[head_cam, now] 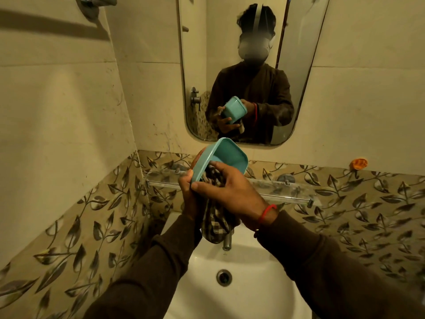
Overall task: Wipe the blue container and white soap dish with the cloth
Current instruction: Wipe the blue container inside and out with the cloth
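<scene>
White ceramic fills the lower part of the view: the washbasin [241, 295] with its metal tap [227, 242], and above it a clear plastic wall shelf [271, 189] under the rounded mirror [243, 65]. Over the basin the left hand [189, 194] grips the blue rectangular plastic container [220, 161] by its rim, tilted with the opening toward the person. The right hand [226, 187], a red thread at its wrist, has its fingers curled on the dark checked cloth [217, 223], pressing part of it inside the container while the rest hangs down in front of the tap. So the wiping of the container looks to be under way, inside first as far as can be judged; whether its outside is done cannot be told. The white soap dish is nowhere visible, so that half of the job seems left to do.
</scene>
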The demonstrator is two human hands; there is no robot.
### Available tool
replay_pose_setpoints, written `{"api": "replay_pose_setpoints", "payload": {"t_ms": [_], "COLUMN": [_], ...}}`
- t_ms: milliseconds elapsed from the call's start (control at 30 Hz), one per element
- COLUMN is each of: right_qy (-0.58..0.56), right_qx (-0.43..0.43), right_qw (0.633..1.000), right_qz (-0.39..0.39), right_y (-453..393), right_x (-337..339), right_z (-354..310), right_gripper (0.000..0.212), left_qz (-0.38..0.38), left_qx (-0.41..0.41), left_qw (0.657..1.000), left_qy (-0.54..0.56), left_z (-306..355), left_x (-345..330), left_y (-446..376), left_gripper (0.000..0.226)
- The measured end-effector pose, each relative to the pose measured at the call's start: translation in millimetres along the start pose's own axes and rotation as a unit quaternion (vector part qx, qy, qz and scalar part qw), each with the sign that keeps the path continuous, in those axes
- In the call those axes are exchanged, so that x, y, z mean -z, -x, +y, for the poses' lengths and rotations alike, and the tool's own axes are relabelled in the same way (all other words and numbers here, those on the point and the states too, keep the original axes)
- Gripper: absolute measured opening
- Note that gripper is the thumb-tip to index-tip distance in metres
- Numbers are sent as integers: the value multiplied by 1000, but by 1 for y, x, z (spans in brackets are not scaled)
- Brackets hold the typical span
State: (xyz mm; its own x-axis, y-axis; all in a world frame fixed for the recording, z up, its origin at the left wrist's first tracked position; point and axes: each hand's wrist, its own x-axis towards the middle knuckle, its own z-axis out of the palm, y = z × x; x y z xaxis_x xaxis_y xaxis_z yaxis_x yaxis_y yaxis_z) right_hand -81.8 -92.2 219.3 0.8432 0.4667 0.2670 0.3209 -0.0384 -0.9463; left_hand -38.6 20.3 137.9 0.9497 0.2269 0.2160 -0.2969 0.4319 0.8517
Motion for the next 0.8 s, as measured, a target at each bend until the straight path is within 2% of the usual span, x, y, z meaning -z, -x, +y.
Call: {"api": "replay_pose_setpoints", "payload": {"t_ms": [33,100,133,233,300,367,433,567,700,800], "right_qy": [93,180,220,351,369,353,321,196,87,33], "right_qx": [10,20,24,15,4,5,-11,-45,-10,0], "right_qw": [996,983,975,927,917,926,941,977,996,999], "right_qz": [10,-1,-24,-129,-153,-133,-110,-74,-4,15], "right_y": [-1,-3,-2,5,8,7,4,7,5,0], "right_x": [3,10,14,18,10,4,3,6,6,6], "right_z": [1,2,4,14,19,22,22,20,7,-1], "right_gripper": [31,38,41,40,37,32,28,40,48,46], "left_qz": [-7,-34,-51,-105,-121,-102,-87,-110,-68,-64], "left_qx": [23,76,95,149,195,198,161,81,35,10], "left_qw": [1000,995,993,983,973,975,982,989,991,983], "left_qy": [0,48,57,4,7,14,33,59,114,173], "left_z": [-2,4,10,28,36,38,34,32,26,14], "left_x": [1,6,11,20,14,6,1,-3,-8,-12], "left_y": [3,2,-3,-17,-20,-19,-17,-11,-9,-5], "left_gripper": [45,50,50,70,81,77,61,45,40,42]}}
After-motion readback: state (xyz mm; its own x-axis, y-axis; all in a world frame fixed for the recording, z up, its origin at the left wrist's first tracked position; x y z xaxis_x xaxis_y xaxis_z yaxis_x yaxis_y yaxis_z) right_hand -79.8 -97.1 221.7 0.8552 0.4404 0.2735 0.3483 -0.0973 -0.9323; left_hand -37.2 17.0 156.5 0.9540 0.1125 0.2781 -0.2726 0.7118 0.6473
